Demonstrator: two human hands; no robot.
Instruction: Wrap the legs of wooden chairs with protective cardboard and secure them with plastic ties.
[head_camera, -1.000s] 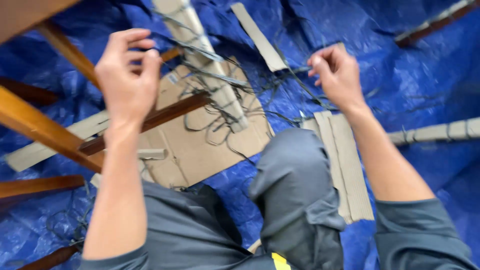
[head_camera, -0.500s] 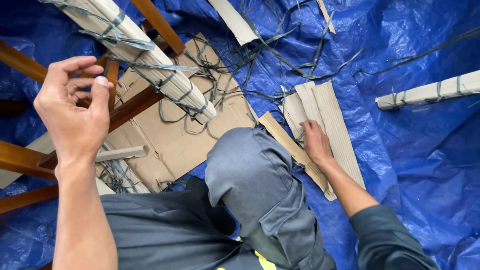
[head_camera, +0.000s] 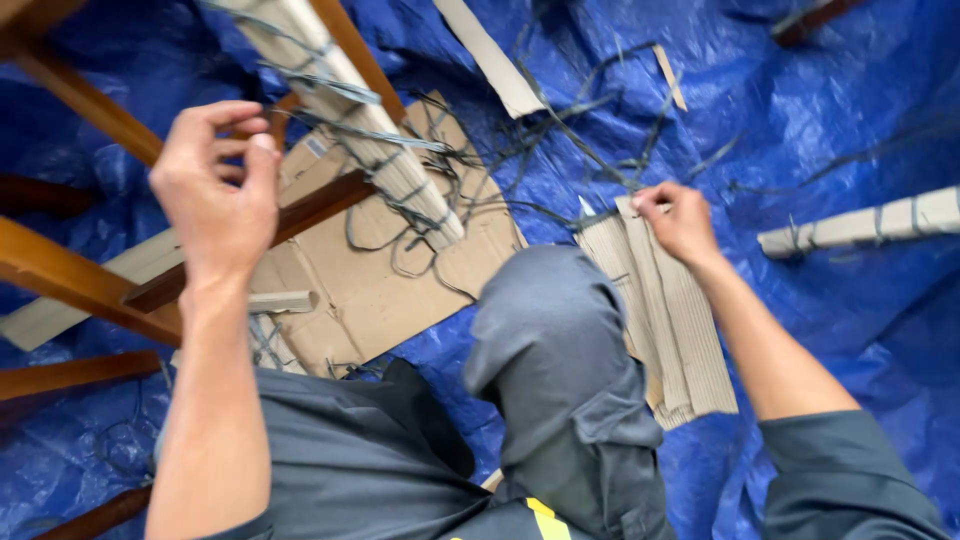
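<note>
My left hand (head_camera: 215, 200) is raised over the wooden chair frame (head_camera: 80, 280), thumb and fingertips pinched together, with nothing visible between them. Just beyond it lies a chair leg wrapped in cardboard (head_camera: 375, 140) and bound with grey straps. My right hand (head_camera: 682, 218) curls its fingers around the far end of a stack of corrugated cardboard strips (head_camera: 665, 320), which lies on the blue tarp (head_camera: 830, 120) beside my bent knee (head_camera: 560, 340).
A flat cardboard sheet (head_camera: 400, 285) lies under the wrapped leg. Loose grey straps (head_camera: 590, 110) are scattered across the tarp. Another strapped cardboard bundle (head_camera: 860, 225) lies at the right, and a loose cardboard strip (head_camera: 492, 58) at the top. Wooden bars fill the left side.
My right hand has moved from the middle of the corrugated strips to their far end and closed on it. My left hand stays raised and pinched.
</note>
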